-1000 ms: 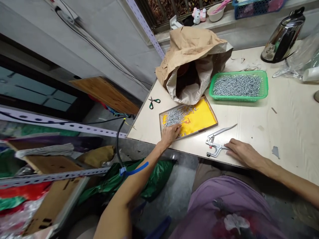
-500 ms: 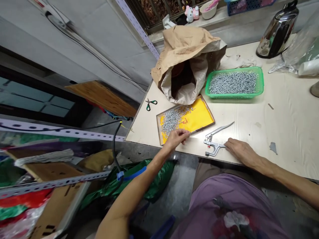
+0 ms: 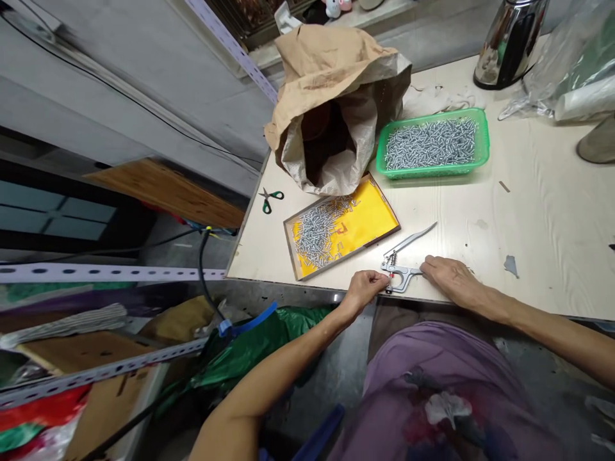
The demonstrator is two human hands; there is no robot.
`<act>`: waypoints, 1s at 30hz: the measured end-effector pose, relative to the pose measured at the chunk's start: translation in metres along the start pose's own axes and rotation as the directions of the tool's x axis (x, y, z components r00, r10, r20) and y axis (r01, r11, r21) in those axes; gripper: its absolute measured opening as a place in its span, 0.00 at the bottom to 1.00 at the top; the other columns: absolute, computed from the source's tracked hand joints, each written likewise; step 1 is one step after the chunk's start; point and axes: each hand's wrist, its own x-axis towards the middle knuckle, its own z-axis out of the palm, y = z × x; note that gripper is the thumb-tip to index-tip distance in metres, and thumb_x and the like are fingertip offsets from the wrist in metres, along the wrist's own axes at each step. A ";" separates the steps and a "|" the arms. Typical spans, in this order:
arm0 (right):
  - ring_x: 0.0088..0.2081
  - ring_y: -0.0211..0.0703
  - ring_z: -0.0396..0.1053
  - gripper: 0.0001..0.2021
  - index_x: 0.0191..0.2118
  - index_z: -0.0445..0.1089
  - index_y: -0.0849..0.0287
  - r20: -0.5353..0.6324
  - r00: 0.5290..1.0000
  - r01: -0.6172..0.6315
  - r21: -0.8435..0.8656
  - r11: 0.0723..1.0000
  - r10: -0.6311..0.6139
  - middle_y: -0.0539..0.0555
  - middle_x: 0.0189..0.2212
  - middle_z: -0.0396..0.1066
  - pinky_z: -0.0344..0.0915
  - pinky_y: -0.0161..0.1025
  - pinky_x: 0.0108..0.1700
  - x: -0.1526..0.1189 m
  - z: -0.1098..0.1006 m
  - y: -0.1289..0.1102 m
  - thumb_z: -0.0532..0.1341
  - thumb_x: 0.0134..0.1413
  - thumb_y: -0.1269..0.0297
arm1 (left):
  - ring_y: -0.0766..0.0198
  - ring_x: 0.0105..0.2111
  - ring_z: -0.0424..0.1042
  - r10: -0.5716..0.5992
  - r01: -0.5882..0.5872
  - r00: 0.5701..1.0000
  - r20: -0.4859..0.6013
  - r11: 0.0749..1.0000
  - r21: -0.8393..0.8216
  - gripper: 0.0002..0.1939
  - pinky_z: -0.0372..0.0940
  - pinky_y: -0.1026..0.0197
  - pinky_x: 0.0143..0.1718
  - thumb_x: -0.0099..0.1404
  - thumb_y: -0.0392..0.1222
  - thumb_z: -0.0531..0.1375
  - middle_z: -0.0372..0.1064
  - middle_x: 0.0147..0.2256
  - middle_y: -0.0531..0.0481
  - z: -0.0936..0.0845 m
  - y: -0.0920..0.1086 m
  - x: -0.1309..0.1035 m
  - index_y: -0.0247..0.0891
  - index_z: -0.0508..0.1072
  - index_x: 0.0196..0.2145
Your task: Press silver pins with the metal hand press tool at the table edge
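Silver hand pliers (image 3: 405, 272) lie near the table's front edge, one handle raised at an angle. My left hand (image 3: 368, 287) is at their jaw end with its fingers pinched; whatever is between the fingertips is too small to make out. My right hand (image 3: 449, 278) rests on the table, its fingers closed on the end of the pliers' lower handle. To the left is a shallow tray (image 3: 379, 218) lined in yellow, with a pile of small metal pieces (image 3: 314, 237). A green basket (image 3: 432, 171) behind it is full of similar metal pieces.
A big open paper bag (image 3: 331, 70) stands behind the tray. Scissors (image 3: 269, 200) with green handles lie at the table's left. At the back right are a metal kettle (image 3: 512, 45) and clear plastic bags (image 3: 557, 70). A metal shelf rail (image 3: 110, 272) runs at the far left.
My left hand has moved right, from the front edge of the tray to the jaws of the pliers. My right hand stays at the handle. The camera view has shifted.
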 end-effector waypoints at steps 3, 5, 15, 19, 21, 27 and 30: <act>0.32 0.40 0.62 0.08 0.37 0.66 0.60 -0.013 1.000 -0.007 0.032 0.999 0.007 0.55 0.34 0.67 0.51 0.37 0.31 0.000 -0.002 -0.001 0.51 0.61 0.75 | 0.76 0.13 0.51 -0.041 0.041 0.999 0.009 0.999 -0.011 0.09 0.46 0.70 0.13 0.54 0.41 0.63 0.58 0.15 0.60 0.002 0.002 0.000 0.30 0.73 0.26; 0.31 0.40 0.61 0.09 0.36 0.66 0.60 -0.030 1.000 -0.005 0.049 0.999 0.006 0.54 0.33 0.67 0.51 0.37 0.30 -0.001 -0.003 -0.002 0.51 0.60 0.77 | 0.76 0.13 0.51 -0.070 0.070 0.997 0.020 0.998 0.006 0.09 0.46 0.70 0.13 0.53 0.42 0.64 0.58 0.15 0.60 0.002 0.003 0.001 0.30 0.74 0.26; 0.32 0.43 0.63 0.13 0.37 0.67 0.59 -0.023 0.999 0.024 0.014 1.000 -0.024 0.56 0.33 0.68 0.52 0.39 0.29 -0.001 0.000 -0.001 0.49 0.57 0.79 | 0.77 0.11 0.52 -0.147 0.139 0.985 0.092 0.986 0.089 0.07 0.49 0.71 0.12 0.53 0.38 0.65 0.57 0.13 0.61 -0.001 0.009 0.001 0.31 0.72 0.24; 0.40 0.48 0.66 0.10 0.45 0.67 0.60 -0.027 1.000 0.016 0.040 0.999 -0.015 0.61 0.43 0.68 0.60 0.41 0.36 0.000 -0.008 0.008 0.58 0.59 0.64 | 0.77 0.11 0.53 -0.169 0.162 0.982 0.088 0.983 0.082 0.07 0.49 0.72 0.12 0.55 0.38 0.65 0.58 0.13 0.60 0.000 0.010 0.001 0.31 0.73 0.24; 0.50 0.57 0.63 0.28 0.54 0.62 0.61 -0.074 0.997 0.009 0.016 1.000 -0.007 0.67 0.54 0.62 0.62 0.47 0.44 0.003 -0.012 0.018 0.65 0.51 0.52 | 0.77 0.11 0.53 -0.170 0.163 0.982 0.086 0.984 0.074 0.06 0.49 0.72 0.12 0.55 0.36 0.64 0.59 0.13 0.60 0.000 0.011 0.000 0.31 0.72 0.25; 0.61 0.66 0.50 0.50 0.62 0.53 0.63 -0.052 0.998 0.046 -0.034 0.998 -0.048 0.69 0.60 0.57 0.52 0.58 0.57 0.024 -0.010 0.043 0.69 0.36 0.42 | 0.77 0.10 0.51 -0.160 0.156 0.985 0.065 0.986 0.063 0.06 0.47 0.72 0.11 0.57 0.34 0.62 0.55 0.11 0.61 0.002 0.013 -0.003 0.31 0.71 0.24; 0.53 0.63 0.58 0.49 0.60 0.55 0.65 -0.044 0.998 0.033 -0.052 0.998 -0.035 0.67 0.52 0.64 0.55 0.55 0.53 0.029 -0.010 0.043 0.69 0.35 0.42 | 0.77 0.10 0.52 -0.162 0.158 0.984 0.068 0.986 0.060 0.08 0.47 0.72 0.12 0.56 0.36 0.64 0.55 0.11 0.61 0.002 0.011 -0.002 0.31 0.71 0.23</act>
